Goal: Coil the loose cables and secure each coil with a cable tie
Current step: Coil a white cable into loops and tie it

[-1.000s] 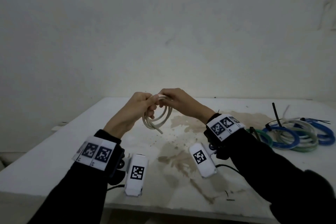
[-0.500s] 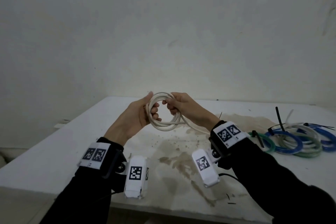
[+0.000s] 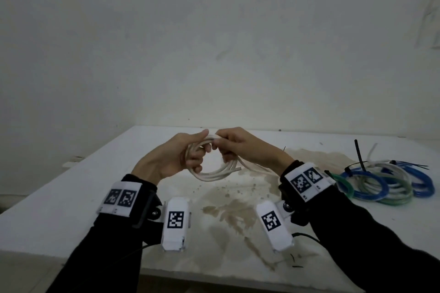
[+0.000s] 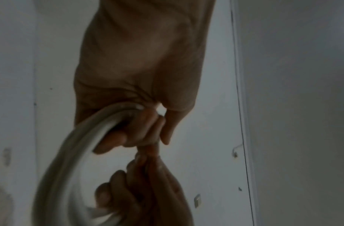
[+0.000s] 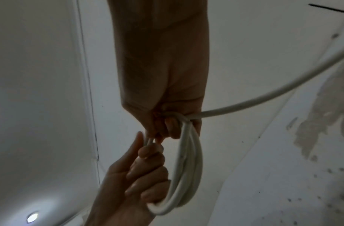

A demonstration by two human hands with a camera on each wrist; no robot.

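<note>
A white cable coil (image 3: 215, 171) of several loops hangs above the middle of the white table (image 3: 71, 197). My left hand (image 3: 188, 153) grips the coil's left side, fingers curled through the loops (image 4: 86, 137). My right hand (image 3: 228, 147) pinches the coil's top right, and a loose tail (image 3: 257, 169) runs from it under my right wrist. In the right wrist view the loops (image 5: 188, 168) hang between both hands, with the tail (image 5: 263, 97) leading off to the right. Black cable ties (image 3: 359, 154) lie at the right, by the tied coils.
Blue, green and white coils (image 3: 381, 183) are piled at the table's right. A brown stain (image 3: 233, 211) spreads over the table's middle. A bare wall (image 3: 214, 43) stands close behind the table. The table's front edge (image 3: 214, 276) runs just below my wrists.
Both hands have turned the coil, and another loop has been laid onto it. The hands have shifted slightly left and the tail is shorter.
</note>
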